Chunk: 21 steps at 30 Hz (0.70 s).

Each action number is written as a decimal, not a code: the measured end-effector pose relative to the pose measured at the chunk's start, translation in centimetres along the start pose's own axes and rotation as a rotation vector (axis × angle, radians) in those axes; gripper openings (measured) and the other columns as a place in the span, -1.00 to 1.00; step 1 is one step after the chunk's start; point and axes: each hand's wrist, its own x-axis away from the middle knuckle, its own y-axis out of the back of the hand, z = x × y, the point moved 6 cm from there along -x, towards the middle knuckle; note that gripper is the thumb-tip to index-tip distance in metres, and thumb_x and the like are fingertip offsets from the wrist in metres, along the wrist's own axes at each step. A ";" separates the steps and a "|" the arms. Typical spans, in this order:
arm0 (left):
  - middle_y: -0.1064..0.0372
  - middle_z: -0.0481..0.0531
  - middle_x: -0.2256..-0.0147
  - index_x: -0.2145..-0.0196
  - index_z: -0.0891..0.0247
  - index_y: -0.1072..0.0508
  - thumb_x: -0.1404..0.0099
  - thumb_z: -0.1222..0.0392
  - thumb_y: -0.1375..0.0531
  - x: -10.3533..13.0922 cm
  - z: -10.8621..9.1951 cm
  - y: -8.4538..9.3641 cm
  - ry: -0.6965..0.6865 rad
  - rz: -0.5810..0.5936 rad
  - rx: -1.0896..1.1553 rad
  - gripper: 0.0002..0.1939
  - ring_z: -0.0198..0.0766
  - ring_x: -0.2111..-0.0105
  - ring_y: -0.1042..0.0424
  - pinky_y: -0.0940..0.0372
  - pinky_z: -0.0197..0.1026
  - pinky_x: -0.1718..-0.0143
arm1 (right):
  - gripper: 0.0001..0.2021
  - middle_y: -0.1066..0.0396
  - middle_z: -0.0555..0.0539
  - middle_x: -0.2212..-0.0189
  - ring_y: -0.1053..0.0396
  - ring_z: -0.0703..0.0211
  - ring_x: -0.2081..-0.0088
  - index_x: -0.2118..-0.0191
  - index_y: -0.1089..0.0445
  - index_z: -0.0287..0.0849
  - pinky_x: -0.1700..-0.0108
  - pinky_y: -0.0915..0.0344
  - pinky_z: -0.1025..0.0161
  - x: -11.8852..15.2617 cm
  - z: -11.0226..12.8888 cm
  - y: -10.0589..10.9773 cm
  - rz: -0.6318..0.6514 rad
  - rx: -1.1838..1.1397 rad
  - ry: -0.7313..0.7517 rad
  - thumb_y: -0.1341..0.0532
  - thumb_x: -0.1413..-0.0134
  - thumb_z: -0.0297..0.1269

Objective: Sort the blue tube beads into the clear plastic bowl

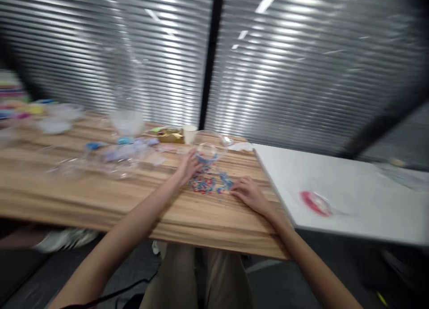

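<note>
Small red and blue pieces (203,184) lie in a loose pile on the wooden table (181,210). At the pile's left edge is my left hand (189,167), beside a clear round container (210,147) with some blue pieces near its lower rim; blur hides whether its fingers grip anything. My right hand (247,192) rests low over the table at the pile's right side, its fingertips touching or very near the blue pieces (225,181). What those fingertips hold, if anything, is too small to make out.
A white cup (189,134) and a gold box (170,135) stand behind the pile. Clear plastic items and bags (117,159) spread over the left. On the white table (351,179) at right lies a red and clear item (316,203). Blinds rise behind.
</note>
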 end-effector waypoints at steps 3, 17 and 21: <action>-0.44 0.00 0.36 0.23 0.22 -0.44 -0.11 0.20 -0.29 0.2 0.4 0.6 -0.027 -0.043 -0.001 -0.77 -0.25 0.35 -0.46 -0.34 -0.14 0.17 | -0.75 -0.46 -0.13 0.26 -0.35 0.02 0.17 0.30 -0.49 -0.09 0.06 -0.26 0.03 0.5 -0.7 -0.3 0.047 0.001 0.005 -0.10 -0.26 -0.16; -0.41 0.02 0.27 0.21 0.23 -0.43 -0.03 0.09 -0.40 -0.2 1.1 0.5 -0.030 0.065 -0.005 -0.61 -0.24 0.26 -0.47 -0.30 -0.03 0.03 | -0.62 -0.48 -0.10 0.38 -0.40 -0.03 0.27 0.37 -0.46 -0.05 0.21 -0.32 0.04 1.0 -3.7 -2.0 0.003 -0.006 0.129 -0.10 -0.17 0.13; -0.43 0.05 0.26 0.22 0.24 -0.43 -0.05 0.09 -0.38 -0.4 0.9 0.8 -0.035 0.055 -0.002 -0.65 -0.21 0.22 -0.48 -0.29 0.00 0.02 | -0.65 -0.46 -0.11 0.38 -0.38 -0.02 0.27 0.36 -0.44 -0.06 0.20 -0.30 0.05 0.7 -3.3 -2.1 0.019 -0.012 0.098 -0.09 -0.20 0.06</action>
